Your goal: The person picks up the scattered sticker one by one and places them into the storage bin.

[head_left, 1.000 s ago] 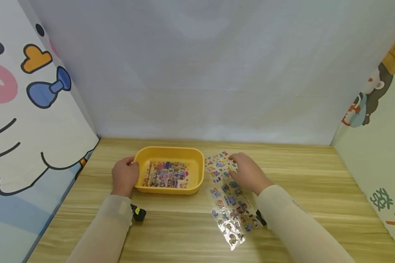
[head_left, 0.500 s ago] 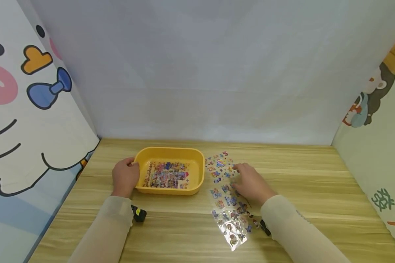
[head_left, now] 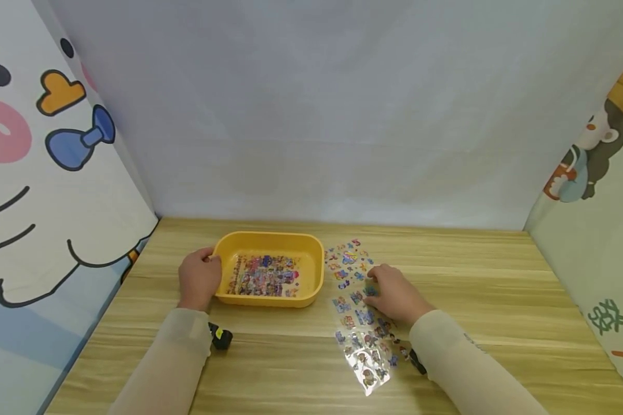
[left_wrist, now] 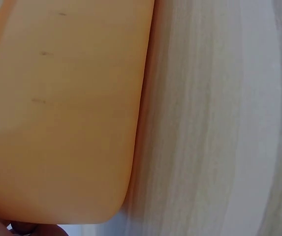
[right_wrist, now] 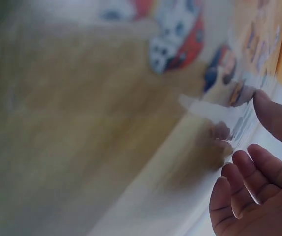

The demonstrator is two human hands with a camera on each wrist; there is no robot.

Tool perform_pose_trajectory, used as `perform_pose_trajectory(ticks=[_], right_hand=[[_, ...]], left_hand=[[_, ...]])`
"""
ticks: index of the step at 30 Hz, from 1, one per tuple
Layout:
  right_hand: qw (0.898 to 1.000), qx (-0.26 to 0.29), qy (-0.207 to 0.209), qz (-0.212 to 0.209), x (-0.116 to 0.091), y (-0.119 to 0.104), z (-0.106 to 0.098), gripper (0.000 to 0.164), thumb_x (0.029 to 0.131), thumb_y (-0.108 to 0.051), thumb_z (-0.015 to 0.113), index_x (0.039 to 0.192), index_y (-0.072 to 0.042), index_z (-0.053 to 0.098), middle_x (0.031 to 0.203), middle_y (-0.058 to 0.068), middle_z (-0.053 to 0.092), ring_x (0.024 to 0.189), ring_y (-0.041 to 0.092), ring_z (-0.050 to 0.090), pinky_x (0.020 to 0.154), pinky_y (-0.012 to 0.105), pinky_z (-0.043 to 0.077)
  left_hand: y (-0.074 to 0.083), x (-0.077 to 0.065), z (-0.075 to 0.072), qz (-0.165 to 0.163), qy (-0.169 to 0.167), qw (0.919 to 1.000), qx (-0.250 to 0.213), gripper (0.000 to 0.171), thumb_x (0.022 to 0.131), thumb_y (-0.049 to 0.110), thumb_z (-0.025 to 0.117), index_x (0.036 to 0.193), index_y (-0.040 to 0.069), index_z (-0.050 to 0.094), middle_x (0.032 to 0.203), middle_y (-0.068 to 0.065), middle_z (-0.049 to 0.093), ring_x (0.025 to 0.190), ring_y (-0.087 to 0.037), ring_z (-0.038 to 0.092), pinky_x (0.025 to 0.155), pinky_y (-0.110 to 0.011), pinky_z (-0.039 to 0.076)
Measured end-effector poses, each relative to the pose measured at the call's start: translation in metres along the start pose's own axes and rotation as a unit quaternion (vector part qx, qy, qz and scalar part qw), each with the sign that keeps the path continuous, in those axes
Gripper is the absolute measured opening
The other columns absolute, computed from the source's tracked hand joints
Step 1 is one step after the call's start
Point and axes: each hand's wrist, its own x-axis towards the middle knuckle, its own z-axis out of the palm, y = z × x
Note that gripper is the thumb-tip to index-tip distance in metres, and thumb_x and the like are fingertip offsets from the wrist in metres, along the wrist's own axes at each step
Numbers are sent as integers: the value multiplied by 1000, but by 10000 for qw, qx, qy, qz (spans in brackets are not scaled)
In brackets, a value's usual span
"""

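Note:
A yellow plastic tray (head_left: 270, 301) stands left of the table's middle, with shiny printed sticker sheets (head_left: 265, 276) lying inside. My left hand (head_left: 199, 279) grips its left end, thumb at the rim; in the left wrist view the tray's side wall (left_wrist: 67, 118) fills the left half, with bits of fingers at the bottom. Right of the tray, clear sheets with small cartoon stickers (head_left: 363, 317) lie in a long strip. Over their right edge is my right hand (head_left: 394, 293). The right wrist view shows its thumb (right_wrist: 273, 115) at a sheet's surface, the loosely bent fingers (right_wrist: 251, 169) apart from it.
The wood-grain table (head_left: 270, 363) runs back to a pale cloth backdrop (head_left: 316, 115). Cartoon-printed panels stand at the left (head_left: 36, 190) and right (head_left: 597, 242). Black wrist devices show below the left wrist (head_left: 220, 337) and beside the right cuff (head_left: 417, 361).
My right hand has moved back toward me along the sticker sheets, away from their far end. The left hand has stayed on the tray, and the sheets lie much as before.

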Motion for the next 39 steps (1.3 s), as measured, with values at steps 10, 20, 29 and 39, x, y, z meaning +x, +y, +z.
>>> perform_pose_trajectory(ticks=[10,20,29,39], right_hand=[[9999,-78,-51,126,0,-4,-1,50,92,-18,80,132,4,59,118,12,60,114,33,59,101,49,48],[9993,-288,-149,188,2,-3,-2,45,92,-21,80,126,4,64,117,13,60,115,34,58,102,49,47],[9992,-194,-208,279,2,-4,-4,41,92,-20,81,122,4,65,114,11,59,112,32,59,101,48,49],[9989,-46,-207,416,5,-1,-2,36,90,-18,82,116,3,67,112,11,61,108,31,61,99,47,50]], left_hand=[[1,0,0,33,1,10000,17,45,106,20,50,147,1,56,130,-20,60,106,-30,58,89,-45,51],[2,0,0,44,42,10000,23,46,106,20,50,147,0,56,131,-20,59,110,-32,57,93,-48,50],[0,0,1,79,71,9999,-16,45,106,21,50,147,2,57,128,-19,59,106,-31,58,88,-45,52],[0,-2,0,78,43,10000,-36,45,106,21,49,146,2,57,126,-19,60,103,-31,60,83,-43,53]])
